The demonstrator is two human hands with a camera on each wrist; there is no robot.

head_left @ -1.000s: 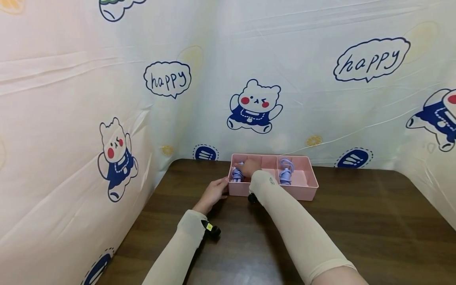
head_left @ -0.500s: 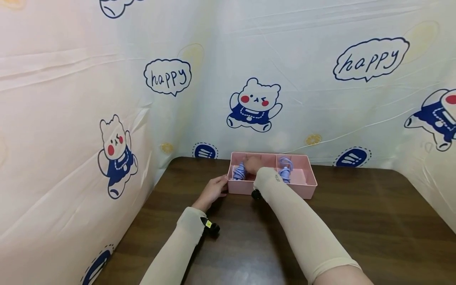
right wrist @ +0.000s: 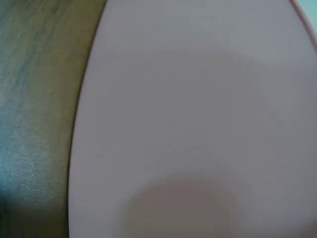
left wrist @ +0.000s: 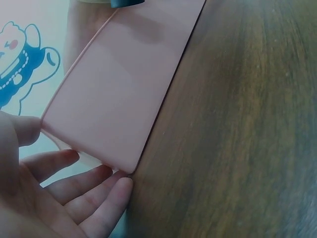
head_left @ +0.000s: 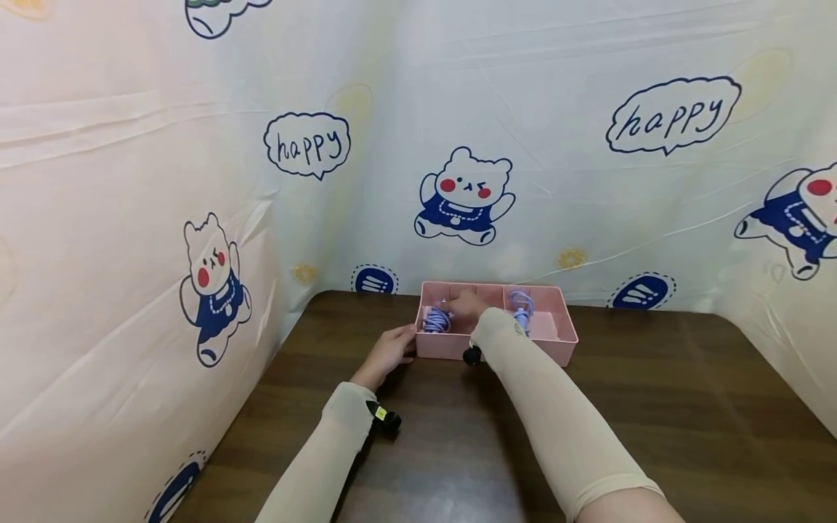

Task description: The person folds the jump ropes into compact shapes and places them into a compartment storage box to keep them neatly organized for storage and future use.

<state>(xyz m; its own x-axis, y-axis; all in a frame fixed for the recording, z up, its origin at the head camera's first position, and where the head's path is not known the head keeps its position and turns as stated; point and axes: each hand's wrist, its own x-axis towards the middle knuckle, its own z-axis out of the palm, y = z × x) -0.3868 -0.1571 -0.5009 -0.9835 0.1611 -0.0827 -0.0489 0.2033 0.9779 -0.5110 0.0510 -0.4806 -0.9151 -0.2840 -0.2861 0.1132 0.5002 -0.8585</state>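
Observation:
A pink box (head_left: 434, 346) with compartments stands at the far side of the table. My left hand (head_left: 387, 354) touches its left end; in the left wrist view the thumb meets the rim corner and the loosely bent fingers (left wrist: 105, 208) rest along the end wall. My right hand (head_left: 467, 306) reaches into the left part of the box. Its fingertips pinch a coiled lavender cord (head_left: 436, 322), partly hidden by the hand. Another lavender cord (head_left: 521, 303) lies in the compartment to the right, half covered by my right sleeve. Only the box's front wall (right wrist: 198, 114) fills the right wrist view.
The dark wooden table (head_left: 654, 407) extends in front of the box and to both sides. A printed cloth (head_left: 556, 109) hangs close behind the box and along the sides. Inside the box, a divider (head_left: 506, 296) separates the two cords.
The left cord has shifted and turned under my right hand, first standing more upright in a cone shape, now lying lower. My left hand has stayed at the box's end.

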